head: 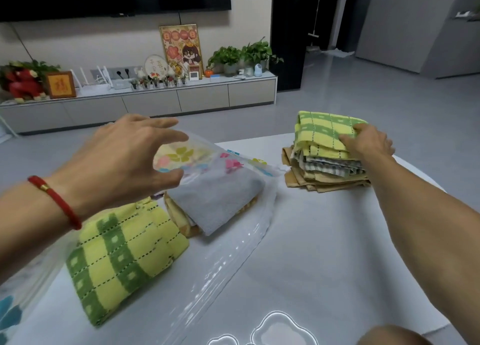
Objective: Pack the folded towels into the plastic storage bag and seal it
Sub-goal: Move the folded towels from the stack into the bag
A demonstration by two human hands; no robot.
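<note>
A clear plastic storage bag (233, 243) with flower prints lies open across the white table. Inside it lie a yellow-green checked towel (122, 264) and a grey towel (220, 199) on top of a tan one. My left hand (130, 160) hovers over the bag's raised upper flap, fingers spread, thumb at the plastic. At the far right stands a stack of folded towels (330, 168). My right hand (368, 142) grips the top yellow-green checked towel (322, 131) of that stack, thumb on top, fingers round its edge.
The white table (337, 253) ends near the stack at the right. Beyond it are grey floor, a low TV cabinet (155, 103) with plants and ornaments, and a dark doorway.
</note>
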